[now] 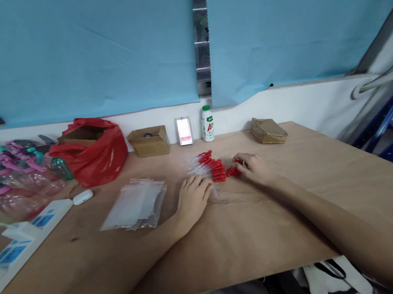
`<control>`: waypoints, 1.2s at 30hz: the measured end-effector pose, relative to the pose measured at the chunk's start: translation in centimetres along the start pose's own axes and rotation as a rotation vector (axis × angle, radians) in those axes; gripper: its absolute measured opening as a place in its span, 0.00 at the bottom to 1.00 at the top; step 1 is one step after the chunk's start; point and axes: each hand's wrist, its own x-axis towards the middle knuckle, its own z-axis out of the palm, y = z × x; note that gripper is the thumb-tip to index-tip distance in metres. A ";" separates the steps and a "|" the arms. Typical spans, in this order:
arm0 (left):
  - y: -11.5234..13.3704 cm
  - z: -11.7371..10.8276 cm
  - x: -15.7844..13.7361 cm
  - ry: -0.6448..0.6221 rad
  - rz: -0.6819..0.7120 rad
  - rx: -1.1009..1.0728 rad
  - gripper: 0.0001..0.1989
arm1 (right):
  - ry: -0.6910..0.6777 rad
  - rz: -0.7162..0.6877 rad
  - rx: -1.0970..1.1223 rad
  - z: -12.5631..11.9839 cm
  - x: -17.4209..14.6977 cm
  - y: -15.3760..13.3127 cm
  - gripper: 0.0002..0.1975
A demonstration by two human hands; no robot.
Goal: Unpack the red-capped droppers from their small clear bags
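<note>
A pile of thin red-handled tools with pale, narrow shafts (218, 169) lies on the wooden table in front of me; their exact kind is too small to tell. My left hand (194, 197) rests at the near left side of the pile, palm down, fingers stretched out over some of the shafts. At the right end, a smaller cluster of red pieces (233, 171) touches the fingertips of my right hand (254, 167). Its thumb and fingers are curled together around a red piece, partly hidden by the hand. Left of my left hand lies a stack of clear plastic bags (134, 205).
Along the wall stand a red plastic bag (99, 155) around a carton, an open cardboard box (149, 142), a lit phone (184, 131), a white bottle (208, 124) and a brown package (268, 130). A power strip (28, 243), white case (82, 197) and spray bottles (27, 188) lie left.
</note>
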 end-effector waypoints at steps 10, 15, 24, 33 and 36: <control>-0.3 0.5 0.0 -0.022 -0.018 -0.066 0.09 | -0.106 -0.117 -0.061 -0.3 -0.2 0.3 0.06; -0.5 0.6 0.1 -0.030 -0.007 -0.106 0.08 | -0.111 -0.155 -0.057 -0.3 -0.2 0.3 0.07; -0.5 0.7 0.1 -0.016 0.013 -0.141 0.08 | 0.018 -0.287 -0.208 0.5 -0.5 -2.0 0.08; -0.5 0.4 0.2 -0.024 0.032 -0.138 0.07 | 0.016 -0.332 -0.234 2.4 -0.3 -2.6 0.08; -0.5 0.4 0.2 -0.026 0.025 -0.132 0.08 | 0.018 -0.356 -0.224 2.4 -0.3 -2.5 0.08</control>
